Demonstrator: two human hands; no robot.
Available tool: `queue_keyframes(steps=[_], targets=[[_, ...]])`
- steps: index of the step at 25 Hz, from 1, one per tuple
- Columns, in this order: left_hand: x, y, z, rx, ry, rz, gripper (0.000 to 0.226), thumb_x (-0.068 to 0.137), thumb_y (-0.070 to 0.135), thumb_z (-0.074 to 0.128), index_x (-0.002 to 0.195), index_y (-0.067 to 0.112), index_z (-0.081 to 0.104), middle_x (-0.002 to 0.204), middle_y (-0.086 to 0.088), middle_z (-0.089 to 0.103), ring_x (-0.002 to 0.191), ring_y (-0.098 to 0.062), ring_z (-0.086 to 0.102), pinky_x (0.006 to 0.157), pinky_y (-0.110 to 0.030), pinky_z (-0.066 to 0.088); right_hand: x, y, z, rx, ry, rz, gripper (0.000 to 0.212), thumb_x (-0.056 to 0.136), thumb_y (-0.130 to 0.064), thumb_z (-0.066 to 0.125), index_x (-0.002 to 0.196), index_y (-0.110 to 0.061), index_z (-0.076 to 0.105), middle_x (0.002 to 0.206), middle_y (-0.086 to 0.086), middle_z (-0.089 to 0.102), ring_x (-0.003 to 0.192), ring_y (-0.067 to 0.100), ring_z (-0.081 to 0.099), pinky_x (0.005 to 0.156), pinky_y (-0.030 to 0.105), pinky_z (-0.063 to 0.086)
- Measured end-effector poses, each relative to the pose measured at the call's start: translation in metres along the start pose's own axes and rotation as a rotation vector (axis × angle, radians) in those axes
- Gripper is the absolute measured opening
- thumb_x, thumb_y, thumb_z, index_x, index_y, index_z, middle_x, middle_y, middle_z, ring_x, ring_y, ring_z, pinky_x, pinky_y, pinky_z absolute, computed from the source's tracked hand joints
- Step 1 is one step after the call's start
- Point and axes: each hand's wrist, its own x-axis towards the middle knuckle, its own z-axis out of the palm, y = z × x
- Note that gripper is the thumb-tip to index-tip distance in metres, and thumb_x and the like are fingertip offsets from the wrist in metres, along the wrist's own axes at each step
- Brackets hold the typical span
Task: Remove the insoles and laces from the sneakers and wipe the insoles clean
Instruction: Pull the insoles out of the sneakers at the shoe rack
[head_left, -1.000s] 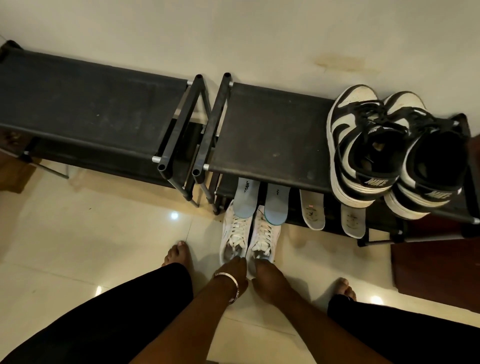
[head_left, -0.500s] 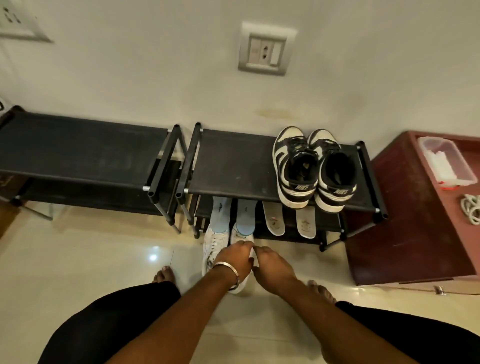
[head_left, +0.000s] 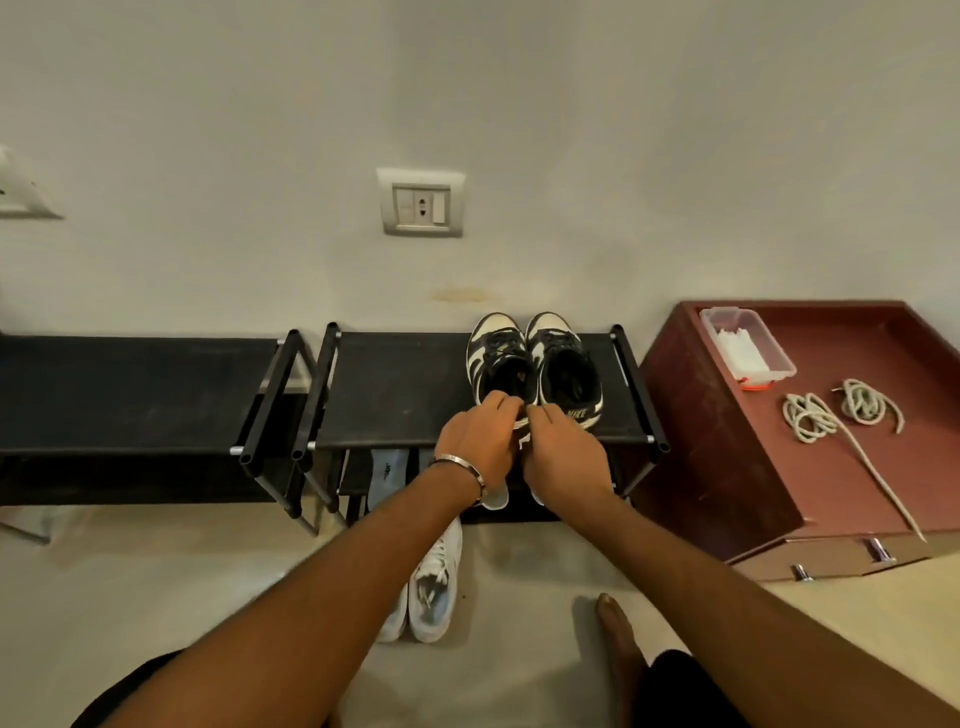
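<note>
A pair of black-and-white sneakers (head_left: 561, 364) stands on the top shelf of the right black shoe rack (head_left: 395, 389). My left hand (head_left: 478, 441) curls its fingers over the heel of the left one. My right hand (head_left: 563, 457) grips the heel of the right one beside it. A pair of white sneakers (head_left: 434, 587) stands on the floor below my left forearm. A blue-grey insole (head_left: 387, 470) leans on the lower shelf; other insoles there are mostly hidden by my hands. Two bundles of off-white laces (head_left: 810, 418) lie on the maroon cabinet (head_left: 727, 467).
A second black rack (head_left: 130, 395) stands to the left. A clear plastic box (head_left: 748, 348) sits at the cabinet's back. A wall socket (head_left: 422, 202) is above the rack. My bare right foot (head_left: 615, 629) rests on the tiled floor.
Both hands left the white sneakers on the floor and rose to the heels of the black-and-white pair on the top shelf. The view pulled back and up.
</note>
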Motion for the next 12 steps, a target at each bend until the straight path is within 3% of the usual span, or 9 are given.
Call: queue_keyframes(steps=[4,8,12], targets=[[0.026,0.011,0.006,0.052,-0.1,-0.095,0.039,0.096,0.032,0.051,0.132,0.017,0.045,0.131,-0.005,0.051,0.102,-0.031,0.06,0.079,-0.041,0.05,0.021,0.026,-0.015,-0.055,-0.097,0.093,0.039,0.094,-0.023,0.056,0.13,-0.014,0.047,0.128,0.004,0.051,0.103,0.026,0.061,0.07,0.034,0.046],[0.047,0.01,0.018,0.086,-0.161,-0.139,0.034,0.096,0.033,0.052,0.124,0.013,0.048,0.121,-0.01,0.057,0.102,-0.033,0.06,0.077,-0.041,0.048,0.041,0.052,-0.006,-0.039,-0.242,0.057,0.028,0.093,-0.026,0.058,0.118,-0.013,0.052,0.118,0.006,0.055,0.101,0.029,0.06,0.075,0.038,0.051],[0.067,0.006,0.022,0.14,-0.217,-0.213,0.028,0.093,0.028,0.057,0.114,0.009,0.056,0.112,-0.016,0.063,0.099,-0.038,0.062,0.075,-0.039,0.048,0.06,0.07,0.004,0.029,-0.31,0.086,0.031,0.092,-0.018,0.058,0.122,-0.01,0.057,0.118,0.011,0.06,0.105,0.032,0.059,0.086,0.043,0.052]])
